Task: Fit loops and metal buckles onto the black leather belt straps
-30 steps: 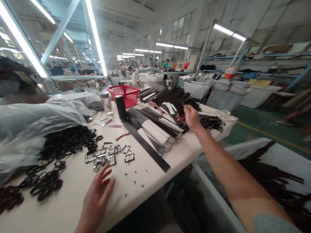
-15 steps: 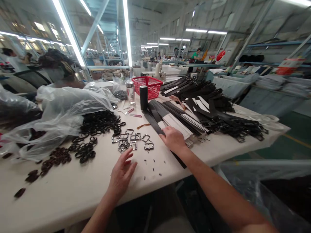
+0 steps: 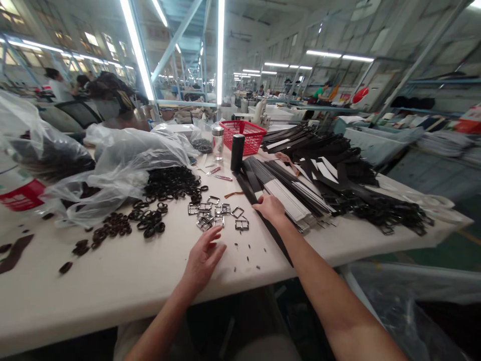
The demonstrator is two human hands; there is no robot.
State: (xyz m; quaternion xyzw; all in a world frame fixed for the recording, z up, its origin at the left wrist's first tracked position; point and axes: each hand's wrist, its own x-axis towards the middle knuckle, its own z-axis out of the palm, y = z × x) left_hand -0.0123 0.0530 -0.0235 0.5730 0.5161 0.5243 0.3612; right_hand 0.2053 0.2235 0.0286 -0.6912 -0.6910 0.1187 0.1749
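My right hand (image 3: 271,208) pinches the edge of a black belt strap (image 3: 278,241) that lies lengthwise and reaches the front of the table. Beside it is a stack of belt straps with pale undersides (image 3: 287,198). My left hand (image 3: 205,255) is empty, its fingers apart and slightly bent, just in front of a cluster of metal buckles (image 3: 219,210). One buckle (image 3: 242,225) sits at the cluster's right side. Several tiny dark metal pieces (image 3: 248,258) are scattered on the table between my hands.
Black loops (image 3: 171,183) and brown loops (image 3: 112,225) are heaped on the left by plastic bags (image 3: 139,150). A dark cylinder (image 3: 237,153), a glass jar (image 3: 217,145) and a red basket (image 3: 244,138) stand behind. Finished-looking belts with buckles (image 3: 353,195) cover the right side.
The view has turned left, so the scene sits further right and more of the table's left side shows. My right fingers have curled in on the strap. My left hand stays open by the buckles.
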